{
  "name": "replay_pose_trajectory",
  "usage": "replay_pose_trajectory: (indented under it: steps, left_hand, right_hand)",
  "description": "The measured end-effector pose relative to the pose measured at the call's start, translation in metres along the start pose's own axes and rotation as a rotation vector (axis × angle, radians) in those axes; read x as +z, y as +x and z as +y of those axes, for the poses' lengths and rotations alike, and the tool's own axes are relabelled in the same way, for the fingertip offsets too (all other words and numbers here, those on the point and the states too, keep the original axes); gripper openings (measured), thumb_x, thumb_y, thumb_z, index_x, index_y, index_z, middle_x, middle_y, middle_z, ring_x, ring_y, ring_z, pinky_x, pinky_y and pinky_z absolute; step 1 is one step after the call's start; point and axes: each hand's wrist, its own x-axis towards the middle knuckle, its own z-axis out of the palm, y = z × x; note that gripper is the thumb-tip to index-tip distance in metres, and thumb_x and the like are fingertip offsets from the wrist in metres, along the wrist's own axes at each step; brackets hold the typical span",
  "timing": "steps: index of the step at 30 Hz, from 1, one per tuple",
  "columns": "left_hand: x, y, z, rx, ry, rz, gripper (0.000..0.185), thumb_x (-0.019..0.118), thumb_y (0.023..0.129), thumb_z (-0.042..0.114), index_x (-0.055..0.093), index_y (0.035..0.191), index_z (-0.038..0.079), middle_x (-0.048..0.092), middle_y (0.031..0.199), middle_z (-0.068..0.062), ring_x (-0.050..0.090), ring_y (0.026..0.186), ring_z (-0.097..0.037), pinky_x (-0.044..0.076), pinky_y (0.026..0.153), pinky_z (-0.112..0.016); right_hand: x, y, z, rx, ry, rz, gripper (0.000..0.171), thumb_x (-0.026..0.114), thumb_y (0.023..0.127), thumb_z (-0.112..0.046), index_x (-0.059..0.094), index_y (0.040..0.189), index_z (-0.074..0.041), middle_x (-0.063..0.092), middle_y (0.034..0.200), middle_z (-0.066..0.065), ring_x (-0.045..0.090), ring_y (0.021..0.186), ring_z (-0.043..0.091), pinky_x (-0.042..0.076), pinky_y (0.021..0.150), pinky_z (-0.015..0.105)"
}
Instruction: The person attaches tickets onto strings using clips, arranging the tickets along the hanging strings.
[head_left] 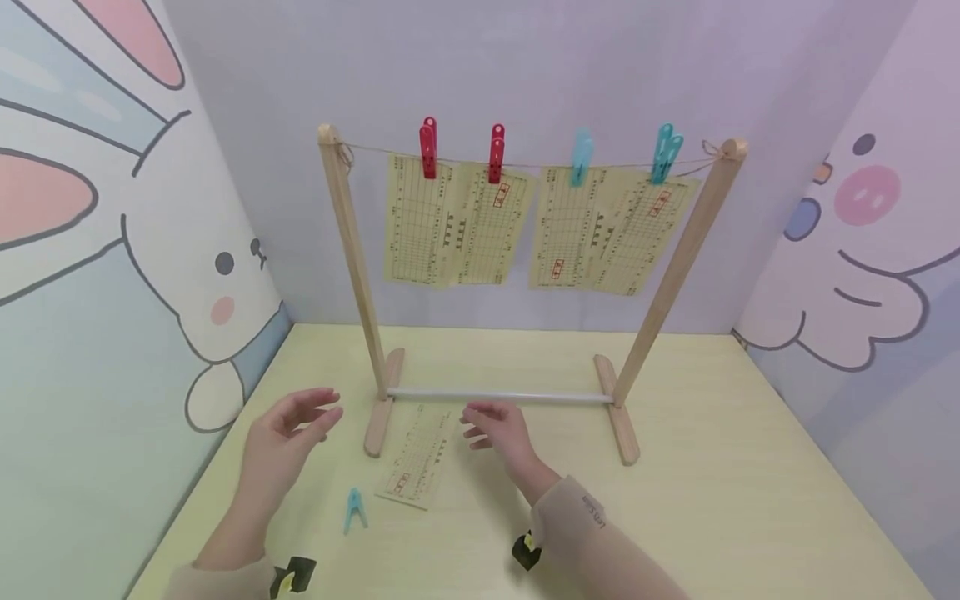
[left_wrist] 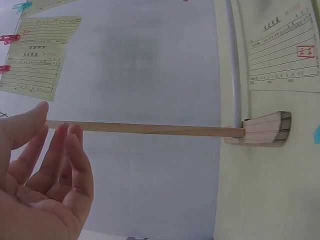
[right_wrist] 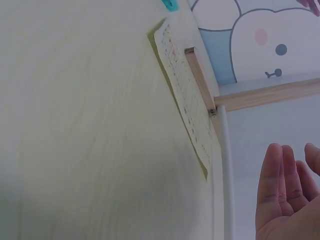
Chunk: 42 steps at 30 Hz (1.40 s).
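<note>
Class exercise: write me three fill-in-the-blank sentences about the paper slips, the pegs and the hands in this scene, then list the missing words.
1. The string carries ____ paper slips.
2. Two hanging pegs are red, two are ____.
3. The loose peg lies on the table, left of the ____ slip.
4. The left hand and right hand hold ____.

Missing words: four; blue; paper; nothing

Matt paper slip (head_left: 417, 457), wooden rack (head_left: 358, 275)

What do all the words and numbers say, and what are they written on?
Sleeve cuff label: small lettering, too blurred to read.
Paper slip on the table: printed rows and red stamps, too small to read.
Four hanging slips: the same print, too small to read.
Nothing else bears writing.
</note>
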Motion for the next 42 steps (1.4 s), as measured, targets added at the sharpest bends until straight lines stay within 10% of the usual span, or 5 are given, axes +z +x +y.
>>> replay_pose_trajectory:
  steps: [6,14,20,27,42]
  left_hand:
    - [0.008,-0.008,-0.019,-0.091,0.015,-0.009,0.039,0.071,0.093,0.024,0.061,0.127,0.007,0.063,0.099,0.031,0.061,0.087,0.010,0.054,0.071,-0.015]
    - [0.018,-0.018,-0.041,-0.225,0.059,-0.049,0.044,0.070,0.094,0.028,0.058,0.132,0.010,0.067,0.127,-0.013,0.057,0.089,0.013,0.053,0.076,-0.014]
    - [0.021,-0.027,-0.058,-0.311,0.144,-0.081,0.051,0.069,0.094,0.036,0.054,0.136,0.012,0.064,0.133,-0.012,0.058,0.097,0.006,0.050,0.081,-0.012]
    - [0.031,-0.035,-0.070,-0.374,0.125,-0.132,0.065,0.074,0.089,0.034,0.046,0.142,0.010,0.058,0.140,-0.018,0.055,0.125,-0.034,0.049,0.099,-0.051]
    - [0.046,-0.049,-0.082,-0.502,0.122,-0.144,0.075,0.075,0.086,0.039,0.041,0.144,0.006,0.047,0.147,-0.024,0.042,0.132,-0.045,0.038,0.104,-0.063]
  right_hand:
    - [0.007,-0.003,0.010,0.040,-0.020,-0.008,0.037,0.064,0.096,-0.020,0.061,0.121,0.008,0.072,0.107,0.021,0.073,0.086,0.030,0.061,0.070,0.036]
    - [0.016,-0.005,0.027,0.096,-0.030,-0.017,0.037,0.065,0.095,-0.020,0.062,0.120,0.008,0.072,0.107,0.021,0.073,0.085,0.026,0.060,0.068,0.032]
    - [0.020,-0.009,0.034,0.118,-0.005,-0.015,0.037,0.065,0.095,-0.020,0.063,0.120,0.007,0.072,0.106,0.020,0.072,0.078,0.018,0.060,0.066,0.032]
    - [0.026,-0.018,0.024,0.138,0.039,-0.032,0.035,0.063,0.096,-0.012,0.060,0.120,0.014,0.069,0.111,0.029,0.070,0.072,0.018,0.061,0.066,0.037]
    - [0.037,-0.002,0.048,0.165,-0.024,0.056,0.044,0.070,0.091,-0.020,0.059,0.125,0.006,0.073,0.100,0.017,0.067,0.067,0.012,0.058,0.059,0.027]
